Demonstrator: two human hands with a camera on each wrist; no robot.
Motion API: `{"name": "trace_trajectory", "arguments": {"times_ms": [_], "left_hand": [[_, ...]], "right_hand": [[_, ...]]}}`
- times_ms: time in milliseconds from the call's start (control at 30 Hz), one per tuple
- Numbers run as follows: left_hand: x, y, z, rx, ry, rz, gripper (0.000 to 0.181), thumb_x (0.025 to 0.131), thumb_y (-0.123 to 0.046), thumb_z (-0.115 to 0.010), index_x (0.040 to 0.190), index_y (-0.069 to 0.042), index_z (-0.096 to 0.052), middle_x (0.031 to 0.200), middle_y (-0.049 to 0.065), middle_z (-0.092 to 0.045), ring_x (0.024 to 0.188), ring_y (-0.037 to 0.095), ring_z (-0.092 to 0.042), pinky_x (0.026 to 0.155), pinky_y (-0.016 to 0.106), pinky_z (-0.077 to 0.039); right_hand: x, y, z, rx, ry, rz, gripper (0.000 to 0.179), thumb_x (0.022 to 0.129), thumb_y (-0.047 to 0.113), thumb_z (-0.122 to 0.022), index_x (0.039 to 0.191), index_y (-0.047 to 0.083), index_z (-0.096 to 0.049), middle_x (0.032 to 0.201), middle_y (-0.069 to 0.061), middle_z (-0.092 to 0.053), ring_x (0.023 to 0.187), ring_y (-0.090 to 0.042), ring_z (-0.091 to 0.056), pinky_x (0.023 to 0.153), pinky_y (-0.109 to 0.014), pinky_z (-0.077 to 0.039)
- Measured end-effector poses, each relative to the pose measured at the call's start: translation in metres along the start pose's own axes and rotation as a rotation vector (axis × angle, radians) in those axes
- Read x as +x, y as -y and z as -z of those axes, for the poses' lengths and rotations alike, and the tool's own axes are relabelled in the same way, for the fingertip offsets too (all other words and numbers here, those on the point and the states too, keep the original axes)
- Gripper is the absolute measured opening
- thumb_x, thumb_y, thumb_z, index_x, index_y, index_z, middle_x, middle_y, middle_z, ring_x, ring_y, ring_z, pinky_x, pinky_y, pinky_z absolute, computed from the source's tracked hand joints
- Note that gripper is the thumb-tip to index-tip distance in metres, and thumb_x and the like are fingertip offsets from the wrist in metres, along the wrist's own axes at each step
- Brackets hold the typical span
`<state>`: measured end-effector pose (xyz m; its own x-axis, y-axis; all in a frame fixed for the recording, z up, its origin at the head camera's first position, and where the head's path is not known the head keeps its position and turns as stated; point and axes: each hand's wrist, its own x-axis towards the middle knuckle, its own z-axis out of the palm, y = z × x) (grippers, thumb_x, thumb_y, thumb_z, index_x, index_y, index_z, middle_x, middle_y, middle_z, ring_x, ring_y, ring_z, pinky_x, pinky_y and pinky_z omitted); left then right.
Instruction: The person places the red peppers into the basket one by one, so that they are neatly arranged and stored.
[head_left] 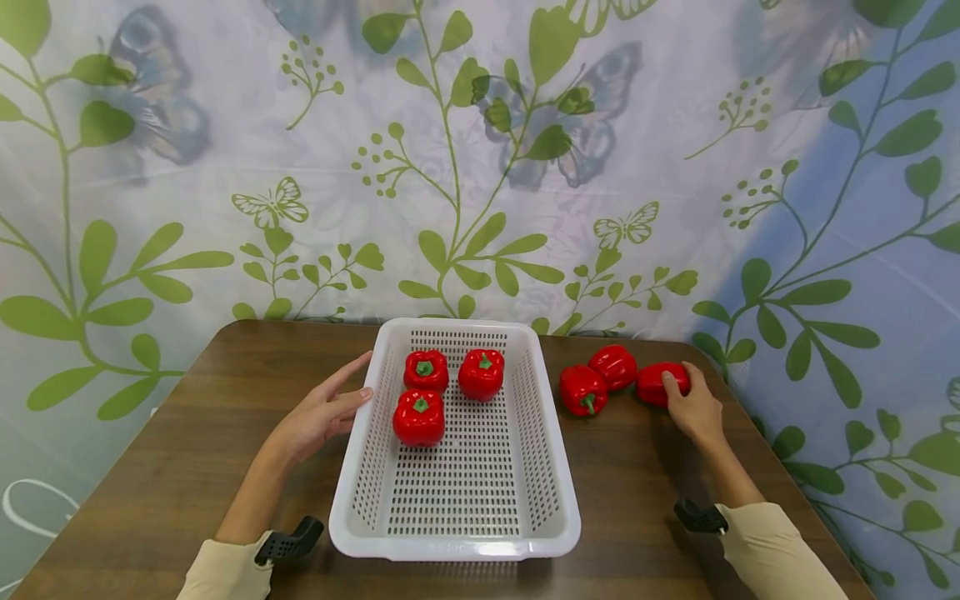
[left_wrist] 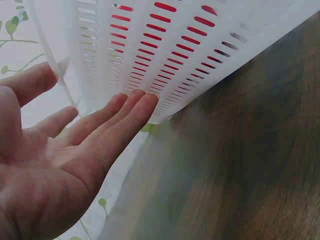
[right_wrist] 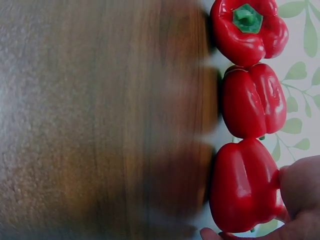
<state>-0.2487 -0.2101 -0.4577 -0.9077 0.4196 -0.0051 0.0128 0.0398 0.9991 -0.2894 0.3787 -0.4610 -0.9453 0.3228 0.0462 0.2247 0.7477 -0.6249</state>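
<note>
Right hand [head_left: 696, 407]: thumb and fingers curled round a red pepper [head_left: 651, 383], right end of a row of three on the table [head_left: 626, 500], right of the basket [head_left: 487, 548]. Other two peppers [head_left: 583, 389] lie just left of it. Left hand [head_left: 322, 417]: fingers extended, loosely spread, touching basket's left side, no grip. Three more peppers [head_left: 420, 421] in basket, stems up, toward far end.
</note>
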Motion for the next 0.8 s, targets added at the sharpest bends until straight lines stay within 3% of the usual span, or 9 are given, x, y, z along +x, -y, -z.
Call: {"name": "trace_trajectory", "arguments": {"times_ms": [267, 600, 800], "left_hand": [[0.0, 0.001, 0.0, -0.009, 0.003, 0.004, 0.069, 0.106, -0.025, -0.053, 0.164, -0.027, -0.015, 0.155, 0.028, -0.041, 0.127, 0.043, -0.06, 0.094, 0.051, -0.058], [0.0, 0.001, 0.0, -0.014, 0.002, 0.005, 0.07, 0.106, -0.025, -0.053, 0.164, -0.028, -0.015, 0.155, 0.028, -0.041, 0.127, 0.043, -0.061, 0.094, 0.051, -0.058], [0.0, 0.0, 0.0, -0.019, 0.002, 0.012, 0.07, 0.105, -0.025, -0.053, 0.164, -0.028, -0.015, 0.155, 0.028, -0.041, 0.127, 0.042, -0.061, 0.094, 0.051, -0.058]], "right_hand": [[0.0, 0.0, 0.002, 0.029, 0.038, -0.036, 0.07, 0.107, 0.048, -0.029, 0.162, 0.008, -0.014, 0.157, -0.036, -0.028, 0.14, -0.066, -0.022, 0.114, -0.072, -0.023], [-0.006, 0.0, 0.008, 0.049, -0.053, -0.021, 0.066, 0.106, 0.043, -0.04, 0.158, 0.006, -0.024, 0.153, -0.037, -0.035, 0.137, -0.063, -0.029, 0.112, -0.071, -0.026], [-0.011, 0.001, 0.013, 0.043, -0.114, 0.041, 0.065, 0.103, 0.035, -0.05, 0.154, 0.001, -0.03, 0.148, -0.038, -0.041, 0.131, -0.063, -0.037, 0.115, -0.069, -0.018]]}}
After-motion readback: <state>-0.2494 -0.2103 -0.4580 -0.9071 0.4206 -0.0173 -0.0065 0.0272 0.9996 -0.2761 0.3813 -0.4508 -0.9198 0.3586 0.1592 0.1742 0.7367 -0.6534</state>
